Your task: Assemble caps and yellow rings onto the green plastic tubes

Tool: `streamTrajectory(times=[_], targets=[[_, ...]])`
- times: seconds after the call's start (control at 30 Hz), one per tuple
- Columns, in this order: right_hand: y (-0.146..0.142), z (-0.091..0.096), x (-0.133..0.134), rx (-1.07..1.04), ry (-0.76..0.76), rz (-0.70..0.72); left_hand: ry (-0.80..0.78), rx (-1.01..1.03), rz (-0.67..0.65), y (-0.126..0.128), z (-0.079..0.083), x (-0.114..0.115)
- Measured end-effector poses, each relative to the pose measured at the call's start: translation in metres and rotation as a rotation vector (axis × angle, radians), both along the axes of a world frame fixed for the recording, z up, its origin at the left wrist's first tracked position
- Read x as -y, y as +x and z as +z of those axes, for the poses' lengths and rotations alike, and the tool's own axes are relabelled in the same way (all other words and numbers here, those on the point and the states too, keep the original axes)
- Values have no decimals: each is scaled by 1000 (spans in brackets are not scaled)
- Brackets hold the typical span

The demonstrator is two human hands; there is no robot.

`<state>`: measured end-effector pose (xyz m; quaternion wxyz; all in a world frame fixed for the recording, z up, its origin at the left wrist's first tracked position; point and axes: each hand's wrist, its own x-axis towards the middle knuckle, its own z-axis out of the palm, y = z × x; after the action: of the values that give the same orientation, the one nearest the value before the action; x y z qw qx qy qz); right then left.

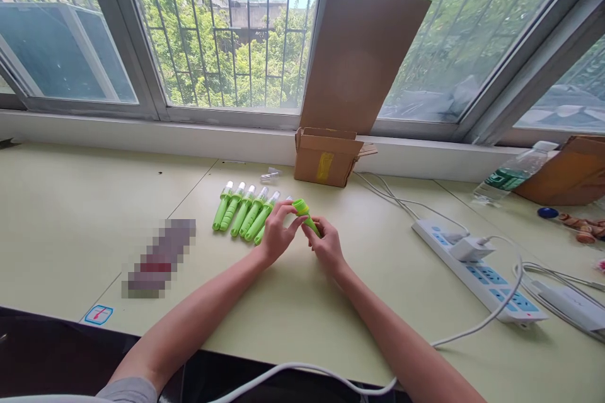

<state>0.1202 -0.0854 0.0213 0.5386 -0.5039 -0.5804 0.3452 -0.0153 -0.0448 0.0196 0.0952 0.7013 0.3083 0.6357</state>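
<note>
Between my hands is a bright green plastic handle point(300, 206) with a wide, ring-like cup at its upper end. It is tilted, the cup up and to the left. My left hand point(278, 234) is closed, its thumb and fingers pinching the handle near the cup. Lower down, the fingers of my right hand point(327, 245) are wrapped round the narrow stem. No clear tip shows on this handle. Left of my hands lies a row of several green sticks with clear tips point(255, 211); my left hand partly covers the nearest ones.
Behind the row lie small clear pieces point(270, 175). A cardboard box point(326, 157) stands by the window wall. On the right are a white power strip point(482, 274) with cables, and a tilted plastic bottle point(513, 173). A blurred dark object point(161, 258) lies left.
</note>
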Motion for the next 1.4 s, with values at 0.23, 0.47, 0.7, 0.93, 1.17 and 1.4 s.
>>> streamTrajectory(times=[0.23, 0.47, 0.7, 0.93, 1.17, 1.4], targets=[[0, 7, 7, -150, -77, 165, 6, -16, -17, 1, 1, 0], [0, 9, 7, -255, -205, 285, -17, 16, -103, 1, 1, -1], [0, -2, 2, 71, -17, 64, -55, 31, -23, 0, -3, -3], [-1, 0, 2, 65, 16, 58, -15, -13, 16, 0, 0, -1], [-2, 4, 5, -247, -170, 264, -29, -23, -14, 0, -1, -3], [3, 7, 5, -452, -323, 410, -32, -1, -125, -1, 1, -3]])
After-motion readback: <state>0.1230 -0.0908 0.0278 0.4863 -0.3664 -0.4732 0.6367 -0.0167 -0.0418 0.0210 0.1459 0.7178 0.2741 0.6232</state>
